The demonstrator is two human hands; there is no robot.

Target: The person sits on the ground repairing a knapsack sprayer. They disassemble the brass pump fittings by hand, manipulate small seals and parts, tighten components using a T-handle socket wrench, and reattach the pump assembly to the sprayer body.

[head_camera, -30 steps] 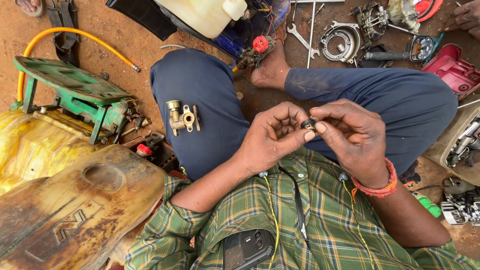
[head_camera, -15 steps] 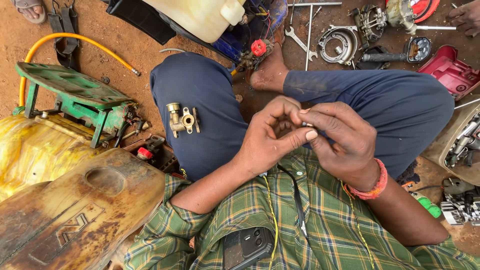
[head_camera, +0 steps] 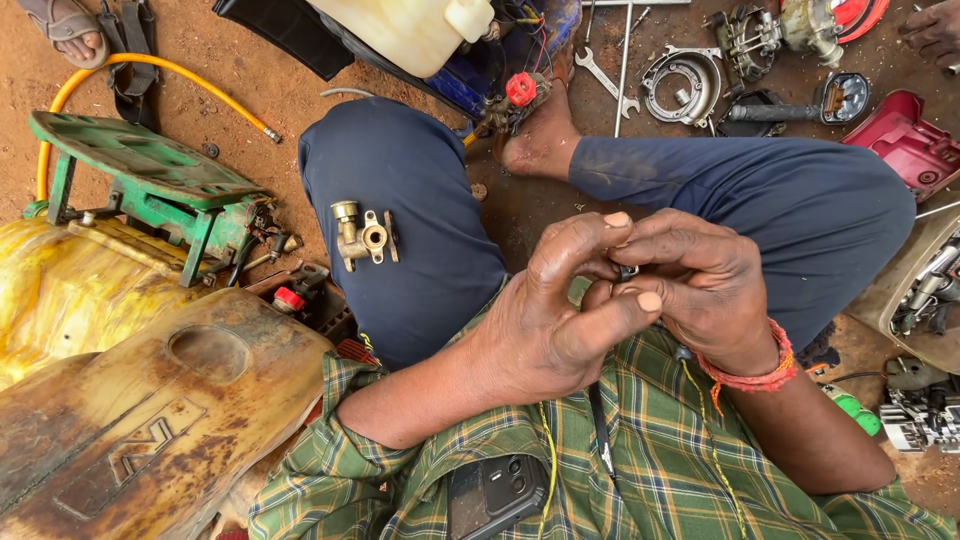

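Small dark metal part (head_camera: 628,271) sits pinched between the fingertips of both hands, held in front of the person's chest above the crossed legs; it is mostly hidden by the fingers, so its exact kind cannot be told; the left hand (head_camera: 560,315) is curled shut around it, index finger arched over the top and thumb pressing from below; the right hand (head_camera: 705,285) is likewise closed on the part from the other side, its knuckles toward the camera, an orange-red thread bracelet (head_camera: 755,375) on its wrist; a brass valve fitting (head_camera: 362,237) rests on the person's left thigh, on the dark blue trousers (head_camera: 420,200), well apart from the hands; a dark phone (head_camera: 497,493) lies against the green checked shirt (head_camera: 660,460); on the dirt floor (head_camera: 250,85) to the left stand a green metal frame (head_camera: 140,175) with a yellow hose (head_camera: 150,65), and rusty yellow tanks (head_camera: 130,410); beyond the bare foot (head_camera: 540,140) lie a white plastic tank (head_camera: 400,30), spanners (head_camera: 605,75) and a round metal cover (head_camera: 680,85).
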